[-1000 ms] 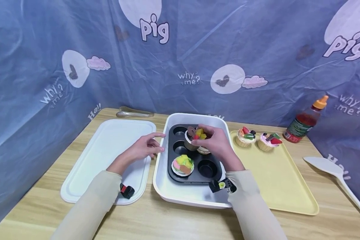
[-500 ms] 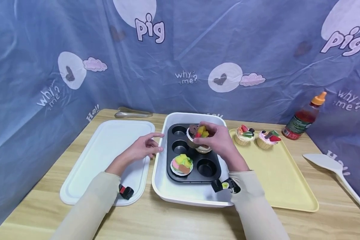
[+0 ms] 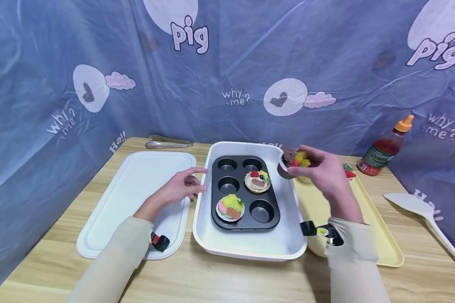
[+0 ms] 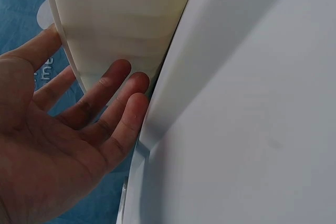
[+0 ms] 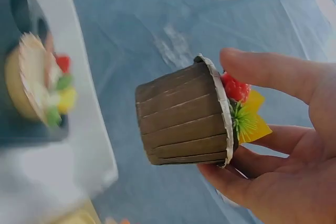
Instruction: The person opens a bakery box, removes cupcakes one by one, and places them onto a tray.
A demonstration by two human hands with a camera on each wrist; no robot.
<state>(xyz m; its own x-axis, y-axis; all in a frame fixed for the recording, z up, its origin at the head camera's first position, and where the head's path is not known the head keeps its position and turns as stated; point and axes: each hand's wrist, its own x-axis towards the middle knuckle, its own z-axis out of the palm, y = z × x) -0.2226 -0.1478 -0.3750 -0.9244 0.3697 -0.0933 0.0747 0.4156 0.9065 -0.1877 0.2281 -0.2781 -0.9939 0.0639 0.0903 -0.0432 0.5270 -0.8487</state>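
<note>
A brown-cupped cupcake (image 5: pixel 181 116) topped with yellow and red fruit is gripped at its rim by my right hand (image 3: pixel 324 170), in the air over the right edge of the white bin (image 3: pixel 250 248). In the head view my left hand (image 3: pixel 180 185) is at the bin's left wall, fingers loosely bent and holding nothing; its fingertips (image 4: pixel 135 108) lie close to the wall, and contact is unclear. Inside the bin sits a dark muffin pan (image 3: pixel 242 200) bearing a fruit tart (image 3: pixel 257 183) and a white-cupped cupcake (image 3: pixel 230 209) with yellow topping.
On the right lies a yellow tray (image 3: pixel 349 227); my right hand partly hides its cupcakes. A sauce bottle (image 3: pixel 384 147) and a white spoon (image 3: pixel 421 212) are farther right. A white tray (image 3: pixel 136 202) lies left, with metal tongs (image 3: pixel 168 144) behind it.
My right hand has carried the brown-cupped cupcake rightward from above the muffin pan to the bin's right edge, uncovering the tart. My left hand has stayed in place.
</note>
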